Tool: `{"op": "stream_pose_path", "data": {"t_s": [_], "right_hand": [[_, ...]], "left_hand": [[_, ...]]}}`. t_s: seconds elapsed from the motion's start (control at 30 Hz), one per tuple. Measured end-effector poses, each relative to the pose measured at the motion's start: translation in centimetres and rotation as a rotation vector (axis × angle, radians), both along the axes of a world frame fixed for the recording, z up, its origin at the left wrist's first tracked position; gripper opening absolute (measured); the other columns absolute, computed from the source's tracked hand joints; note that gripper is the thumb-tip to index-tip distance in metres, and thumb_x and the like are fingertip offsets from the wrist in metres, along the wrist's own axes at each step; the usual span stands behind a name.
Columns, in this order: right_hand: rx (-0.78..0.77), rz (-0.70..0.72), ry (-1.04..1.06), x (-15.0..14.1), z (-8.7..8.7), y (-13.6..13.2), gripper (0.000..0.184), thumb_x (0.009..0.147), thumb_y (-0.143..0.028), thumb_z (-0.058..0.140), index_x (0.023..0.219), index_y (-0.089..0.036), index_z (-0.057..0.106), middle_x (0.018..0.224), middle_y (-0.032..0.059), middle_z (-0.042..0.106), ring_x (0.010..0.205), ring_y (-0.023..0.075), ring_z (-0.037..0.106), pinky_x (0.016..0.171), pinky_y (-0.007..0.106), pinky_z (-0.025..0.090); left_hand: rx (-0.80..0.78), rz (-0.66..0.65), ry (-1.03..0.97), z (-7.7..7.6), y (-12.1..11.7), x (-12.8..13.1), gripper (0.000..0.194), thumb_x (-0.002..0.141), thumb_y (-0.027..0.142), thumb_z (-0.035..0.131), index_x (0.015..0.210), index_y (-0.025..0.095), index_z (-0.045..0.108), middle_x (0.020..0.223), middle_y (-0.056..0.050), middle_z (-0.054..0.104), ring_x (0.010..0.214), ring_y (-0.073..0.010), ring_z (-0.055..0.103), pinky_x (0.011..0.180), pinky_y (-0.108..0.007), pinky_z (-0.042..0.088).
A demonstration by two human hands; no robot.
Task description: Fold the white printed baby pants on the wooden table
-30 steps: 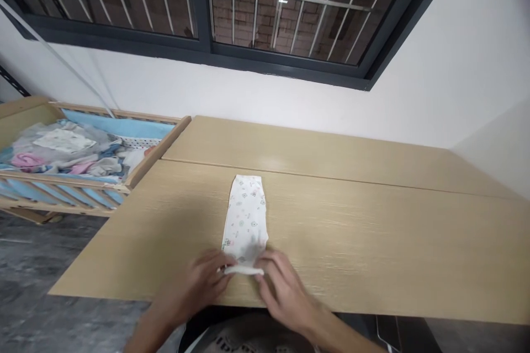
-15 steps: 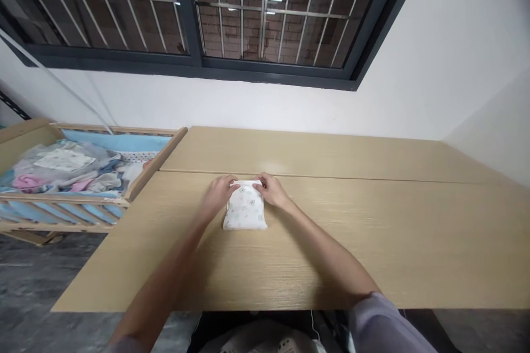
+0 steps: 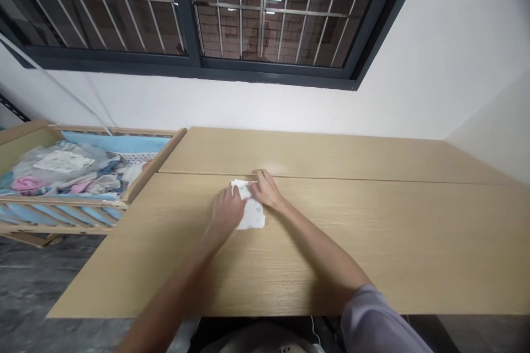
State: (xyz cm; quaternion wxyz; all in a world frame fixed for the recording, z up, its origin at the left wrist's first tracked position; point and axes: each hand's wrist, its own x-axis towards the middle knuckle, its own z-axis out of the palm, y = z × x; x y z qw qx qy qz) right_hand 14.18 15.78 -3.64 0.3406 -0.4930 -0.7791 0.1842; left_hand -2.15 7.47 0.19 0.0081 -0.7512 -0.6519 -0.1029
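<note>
A small folded white cloth (image 3: 252, 215) with a faint grey-green print lies flat on the wooden table, its left part under a hand. My left hand (image 3: 228, 208) covers that side, thumb on top and fingers curled at the edge, closed on the cloth. At the upper right corner is my right hand (image 3: 266, 188), its thumb on the fabric and its fingers around the far edge. What the fingertips hold beneath is hidden.
The light wooden table (image 3: 372, 231) has a seam running across it. At left stands a wooden crib (image 3: 155, 168) with blue lining, holding a pile of clothes (image 3: 83, 174) and a clear plastic bag. Behind are a white wall (image 3: 265, 102) and a barred window (image 3: 269, 69).
My left hand has moved from the cloth's upper left corner down and right, over its left side. My right hand has shifted slightly left. Less of the cloth shows.
</note>
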Motion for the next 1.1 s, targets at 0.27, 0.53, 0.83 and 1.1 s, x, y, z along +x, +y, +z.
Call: {"op": "stream_pose_path", "data": {"t_s": [0.27,0.53,0.83,1.1], "right_hand": [[0.186,0.800,-0.357,-3.1,2.7,-6.7,0.060,0.106,-0.037,0.038,0.161,-0.019,0.021,0.167,0.0109,0.022,0.155,0.0202,0.015,0.125,0.042,0.019],[0.141,0.919,-0.393,-3.2,-2.1,-6.3,0.063,0.107,-0.043,0.036,0.160,-0.013,0.022,0.164,0.0139,0.028,0.154,0.0191,0.019,0.126,0.039,0.015],[0.029,0.759,-0.509,-2.3,-2.9,0.0,0.062,0.107,-0.049,0.031,0.161,-0.021,0.022,0.167,0.0071,0.018,0.156,0.0219,0.014,0.127,0.044,0.010],[0.071,0.696,-0.436,-1.4,-2.8,4.6,0.059,0.106,-0.045,0.035,0.159,-0.020,0.030,0.165,0.0065,0.025,0.155,0.0185,0.018,0.127,0.040,0.011]], "left_hand": [[-0.035,0.032,0.237,-5.0,-11.2,3.3,0.070,0.096,0.055,0.046,0.131,-0.004,0.062,0.139,-0.033,0.055,0.135,-0.0487,0.047,0.110,-0.060,0.038],[0.045,-0.015,0.236,-7.2,-11.6,2.5,0.065,0.096,0.057,0.047,0.122,0.002,0.070,0.127,-0.029,0.066,0.130,-0.0454,0.055,0.109,-0.060,0.040],[0.068,-0.031,0.153,-7.0,-11.3,1.7,0.063,0.094,0.043,0.059,0.142,0.005,0.054,0.149,-0.030,0.047,0.133,-0.0472,0.050,0.107,-0.062,0.041],[0.034,-0.033,0.229,-6.6,-11.3,1.5,0.061,0.096,0.045,0.054,0.145,0.009,0.052,0.151,-0.026,0.047,0.135,-0.0443,0.049,0.107,-0.059,0.043]]}}
